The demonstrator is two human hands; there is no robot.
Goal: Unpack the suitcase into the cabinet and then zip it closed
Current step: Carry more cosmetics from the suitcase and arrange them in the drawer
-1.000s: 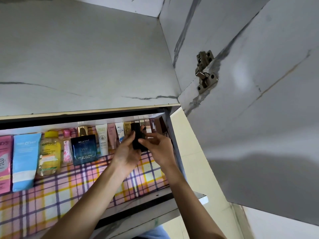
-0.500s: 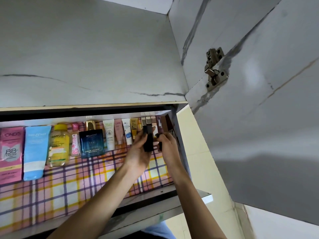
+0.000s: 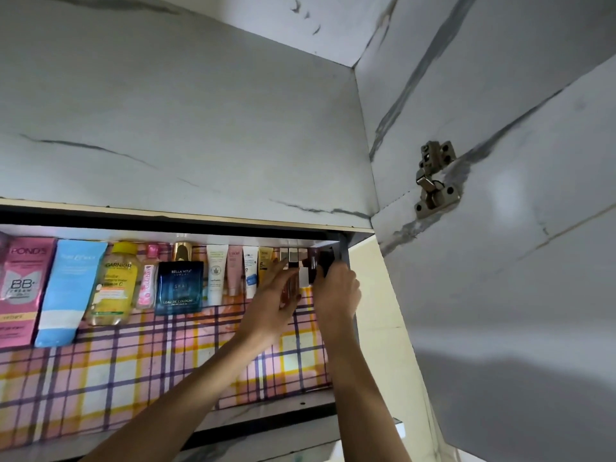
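The cabinet shelf [image 3: 166,371] is lined with pink, yellow and purple checked paper. Along its back stands a row of toiletries: a pink Pond's box [image 3: 23,288], a blue tube [image 3: 70,291], a yellow Garnier bottle [image 3: 115,281], a blue cologne bottle [image 3: 180,285], and several small tubes [image 3: 233,271]. My left hand [image 3: 273,308] reaches to the row's right end, fingers pinching a slim brown tube [image 3: 289,290]. My right hand [image 3: 336,295] is at the far right corner, closed on a small black box [image 3: 325,260] against the side wall. The suitcase is out of view.
The open cabinet door [image 3: 500,295] hangs at the right with a metal hinge [image 3: 433,181]. A marbled grey shelf underside [image 3: 183,128] is overhead. A white lipstick-sized stick [image 3: 303,276] stands between my hands. The cabinet's front lip [image 3: 266,428] lies below my forearms.
Both hands have moved deeper and rightward to the shelf's back right corner. The black box passed from in front of the row to the corner by the side wall.
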